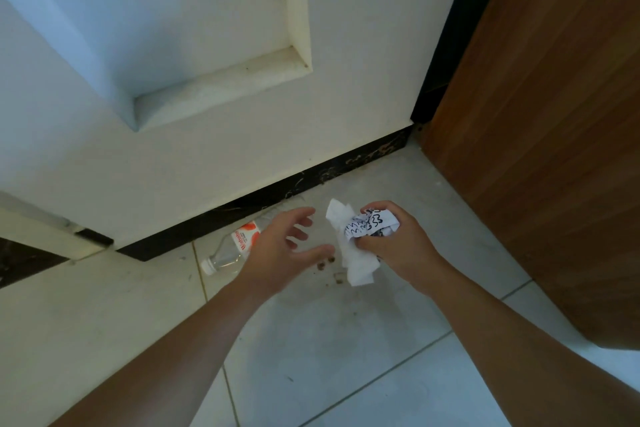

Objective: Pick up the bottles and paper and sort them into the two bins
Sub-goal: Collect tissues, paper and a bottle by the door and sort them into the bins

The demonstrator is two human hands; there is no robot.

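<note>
My right hand (398, 243) grips a bunch of crumpled white paper (356, 253), part of it covered in black scribbles, held just above the tiled floor. My left hand (287, 246) hovers beside it with fingers spread and nothing in it. Under and left of that hand a clear plastic bottle (228, 253) with a white cap and a red-and-white label lies on its side on the floor, close to the dark skirting. The hand hides the bottle's far end. No bin is in view.
A white wall (207, 156) with a recessed niche and a dark skirting board (311, 180) runs across ahead. A wooden door (554, 114) stands at the right. Small brown specks (327, 263) lie on the light floor tiles near the paper.
</note>
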